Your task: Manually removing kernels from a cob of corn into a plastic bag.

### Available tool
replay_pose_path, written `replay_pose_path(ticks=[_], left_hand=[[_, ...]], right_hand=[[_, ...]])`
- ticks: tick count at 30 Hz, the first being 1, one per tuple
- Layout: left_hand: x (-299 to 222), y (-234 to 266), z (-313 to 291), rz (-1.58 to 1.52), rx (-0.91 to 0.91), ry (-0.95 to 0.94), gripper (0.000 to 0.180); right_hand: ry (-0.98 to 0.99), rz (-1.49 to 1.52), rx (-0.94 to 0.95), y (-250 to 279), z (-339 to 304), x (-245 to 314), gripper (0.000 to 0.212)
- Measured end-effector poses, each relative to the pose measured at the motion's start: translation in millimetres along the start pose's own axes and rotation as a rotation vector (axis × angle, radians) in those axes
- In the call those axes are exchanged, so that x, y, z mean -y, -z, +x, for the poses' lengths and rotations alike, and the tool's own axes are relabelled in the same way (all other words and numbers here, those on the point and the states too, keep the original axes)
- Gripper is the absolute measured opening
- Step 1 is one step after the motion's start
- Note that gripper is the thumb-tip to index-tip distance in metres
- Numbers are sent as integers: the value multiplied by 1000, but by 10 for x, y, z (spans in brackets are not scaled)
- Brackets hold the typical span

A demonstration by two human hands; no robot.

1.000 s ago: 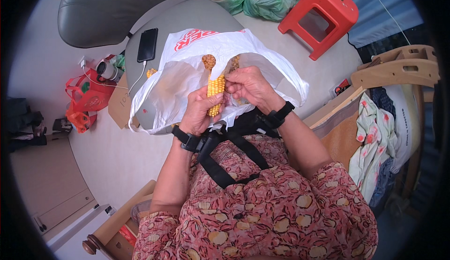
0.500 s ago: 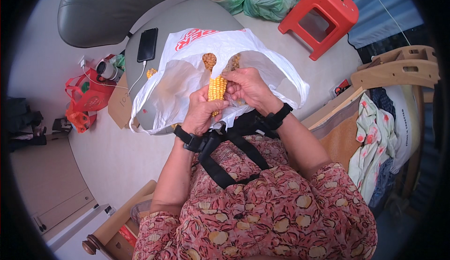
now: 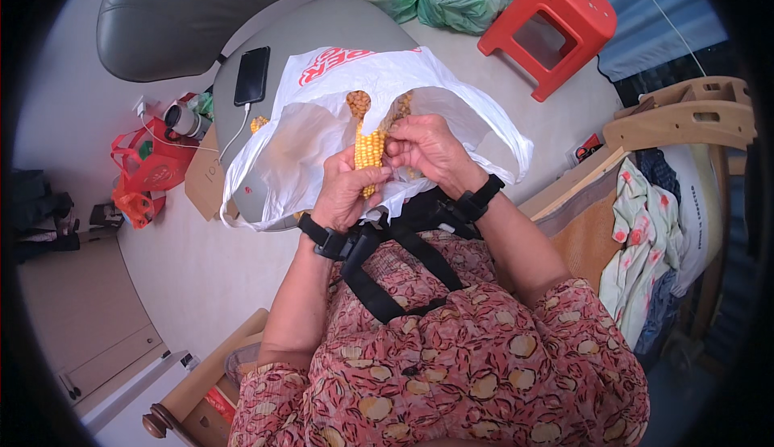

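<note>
My left hand (image 3: 342,189) is closed around the lower part of a yellow corn cob (image 3: 369,150), thumb across its front. The cob points up and away from me, over the open mouth of a white plastic bag (image 3: 302,137) with red print. My right hand (image 3: 423,147) is at the cob's upper right side, fingers curled and pressed against it; its fingertips are partly hidden. Inside the bag, just beyond the cob, a cluster of brownish-yellow kernels (image 3: 359,103) shows, with more beside it partly covered by the plastic.
The bag lies on a grey padded chair (image 3: 294,28), with a black phone (image 3: 251,76) on a white cable and a yellow corn piece (image 3: 259,124) beside it. A red stool (image 3: 556,28) stands at far right, a red bag (image 3: 153,161) at left, and a wooden frame with cloth (image 3: 641,229) at right.
My right fingertips have drawn back slightly to the right along the cob's upper edge. The cob and my left hand have shifted a little to the left.
</note>
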State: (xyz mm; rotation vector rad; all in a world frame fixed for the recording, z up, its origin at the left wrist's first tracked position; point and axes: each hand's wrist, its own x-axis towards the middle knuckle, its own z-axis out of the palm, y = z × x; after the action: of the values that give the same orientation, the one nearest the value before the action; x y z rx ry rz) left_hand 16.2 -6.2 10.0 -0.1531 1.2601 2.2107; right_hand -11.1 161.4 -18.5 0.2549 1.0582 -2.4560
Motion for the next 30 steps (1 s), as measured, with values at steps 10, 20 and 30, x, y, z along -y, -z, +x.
replay_pose_path(ticks=[10,20,30], left_hand=[[49,11,29,-66,-7,28,29],[49,15,40,-88,7,36,25],[69,22,64,-133,31,5,22]], right_hand=[[-28,-100,-91,-96,-13,0,20],[-1,-108,-89,-66,-15,8,14],[11,2,-86,-159,-38,24,14]])
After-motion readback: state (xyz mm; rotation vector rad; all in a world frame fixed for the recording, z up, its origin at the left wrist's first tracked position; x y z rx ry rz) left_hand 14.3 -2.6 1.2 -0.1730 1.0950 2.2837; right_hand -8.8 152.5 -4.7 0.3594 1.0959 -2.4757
